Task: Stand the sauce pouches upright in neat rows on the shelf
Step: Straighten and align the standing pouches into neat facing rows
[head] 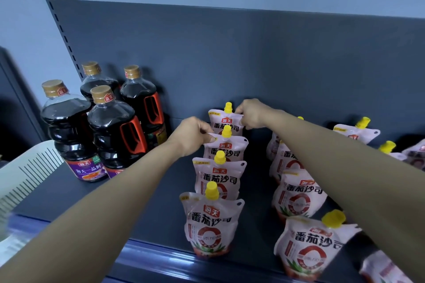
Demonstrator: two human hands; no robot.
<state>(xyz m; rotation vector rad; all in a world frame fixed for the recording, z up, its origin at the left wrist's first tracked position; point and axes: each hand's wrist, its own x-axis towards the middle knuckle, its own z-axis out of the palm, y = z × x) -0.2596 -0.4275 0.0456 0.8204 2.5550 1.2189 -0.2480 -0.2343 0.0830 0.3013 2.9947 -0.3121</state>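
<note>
Front pouch (211, 220) upright on shelf (158, 211); left hand (192, 134) pinches second-from-back pouch (226, 148); right hand (249, 114) pinches rearmost pouch (224, 119).

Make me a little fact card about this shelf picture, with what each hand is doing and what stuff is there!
place: dark shelf with a dark back panel
left hand: pinching the top corner of the second-from-back pouch
right hand: holding the top corner of the back pouch
middle row: four pouches, upright, yellow caps
right rows: more pouches, some leaning
bottles: four dark sauce bottles, on the left
basket: pale basket, far left
</note>
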